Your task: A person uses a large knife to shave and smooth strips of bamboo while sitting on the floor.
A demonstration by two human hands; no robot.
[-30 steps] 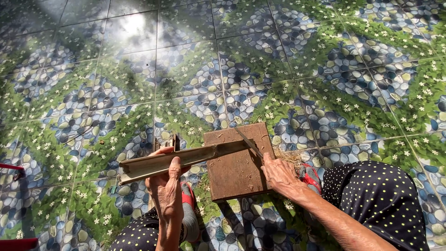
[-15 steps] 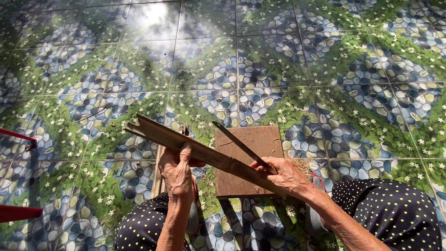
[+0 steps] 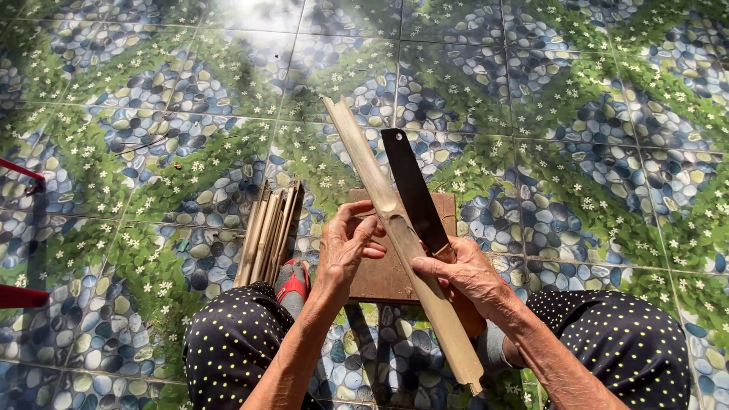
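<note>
A long split bamboo piece (image 3: 395,228) runs from upper left to lower right in front of me. My left hand (image 3: 345,247) touches its left side near the middle, fingers loosely curled around it. My right hand (image 3: 463,273) grips a dark flat-bladed knife (image 3: 414,190) whose blade points up and away, lying alongside the bamboo. Under both hands lies a brown wooden board (image 3: 380,277) on the floor.
A bundle of split bamboo strips (image 3: 266,231) lies on the patterned tile floor (image 3: 569,152) left of the board. My knees in dark dotted cloth (image 3: 228,342) frame the bottom. A red sandal (image 3: 292,281) shows between them. Red metal bars (image 3: 19,296) stand at the left edge.
The bamboo piece has swung from lying crosswise to pointing up and away. The knife has risen with its blade upward. My left hand has shifted to the bamboo's side.
</note>
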